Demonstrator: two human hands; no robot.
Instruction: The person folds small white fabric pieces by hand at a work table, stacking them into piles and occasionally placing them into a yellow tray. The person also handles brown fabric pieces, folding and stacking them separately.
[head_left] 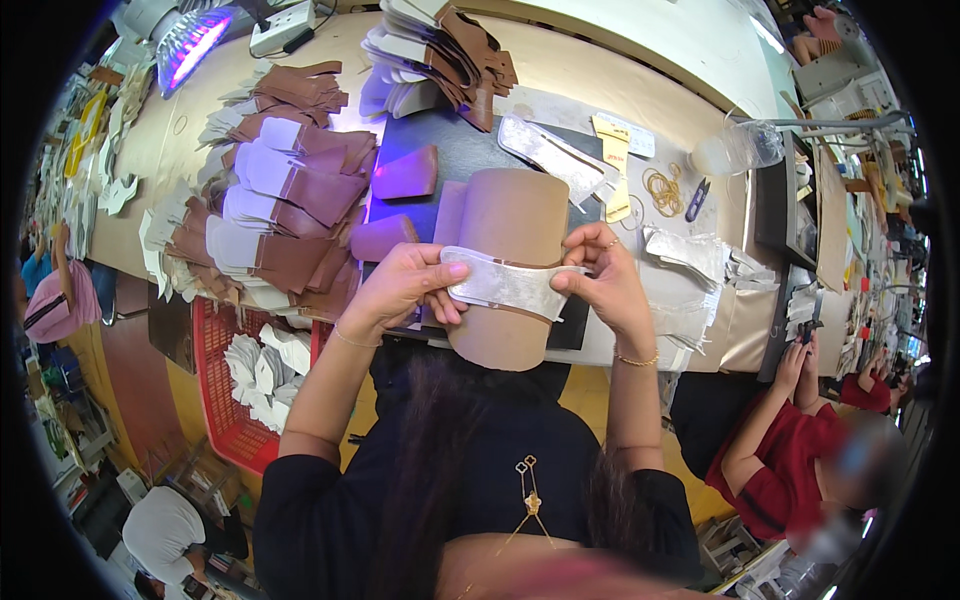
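Observation:
A thick brown cylinder (505, 215), like a cardboard roll, lies on the dark board (440, 140) in front of me. Across it is bent a white-faced strap piece (508, 283) with thin brown strips along its edges. My left hand (405, 287) is closed on the left end of the strap piece, thumb on top. At the other end my right hand (605, 278) pinches it between thumb and fingers. Two brown leather pieces (405, 173) lie flat on the board to the left of the cylinder.
Left are overlapping stacks of brown-and-white pieces (300, 190); another pile (435, 60) lies beyond. A lit lamp (190, 50) hangs at far left. Right lie rubber bands (662, 190), thread snips (698, 198) and white pieces (685, 255). A red basket (215, 385) stands below; a co-worker (790, 460) sits right.

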